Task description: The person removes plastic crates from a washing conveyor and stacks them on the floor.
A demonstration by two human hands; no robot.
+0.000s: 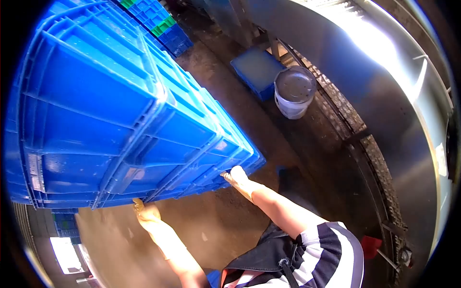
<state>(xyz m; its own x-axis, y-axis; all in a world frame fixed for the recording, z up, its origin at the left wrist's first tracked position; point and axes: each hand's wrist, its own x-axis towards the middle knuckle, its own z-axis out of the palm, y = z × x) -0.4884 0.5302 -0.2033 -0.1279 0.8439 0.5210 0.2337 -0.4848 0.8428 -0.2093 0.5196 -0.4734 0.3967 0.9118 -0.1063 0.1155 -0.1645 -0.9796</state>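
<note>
While gripping a tall stack of blue crates (91, 110) at the left side of the wet floor (211, 221), risks a topple or slipped tier if pulling unevenly. Clasps a rim with the left hand (148, 213), nearer the upper tiers; could lose hold on slick plastic. Hooks the right hand (237, 178) around a lower edge, fingertips partly hidden; could pinch if tiers shift. Toward the floor's right edge, might clip a blue bin (254, 69) and the white bucket (294, 91) just beside it if swinging the load wide.
</note>
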